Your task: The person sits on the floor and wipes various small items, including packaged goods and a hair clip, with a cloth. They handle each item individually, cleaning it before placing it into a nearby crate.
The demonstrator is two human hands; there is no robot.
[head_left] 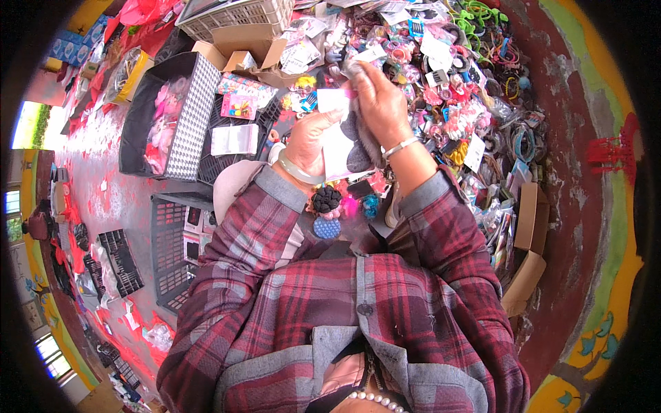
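My left hand [307, 143] is closed on a white card [335, 144] with a pink top edge, thumb lying across its face. A dark grey, soft-looking piece [357, 146] lies along the card's right side; its kind cannot be made out. My right hand [384, 103] is just right of the card, its fingers pinched at the top on what looks like clear plastic wrap [352, 69]. Its palm side is hidden. Below the hands are a black braided hair tie [326, 199], a blue dotted round piece [327, 228] and a teal scrunchie [371, 205].
A heap of hair accessories [447, 103] spreads ahead and to the right. Left stand a houndstooth box [189, 113] with pink items, a black crate [172, 241] and a white packet [234, 140]. Cardboard boxes [529, 220] sit at right; a white basket [237, 19] is at the back.
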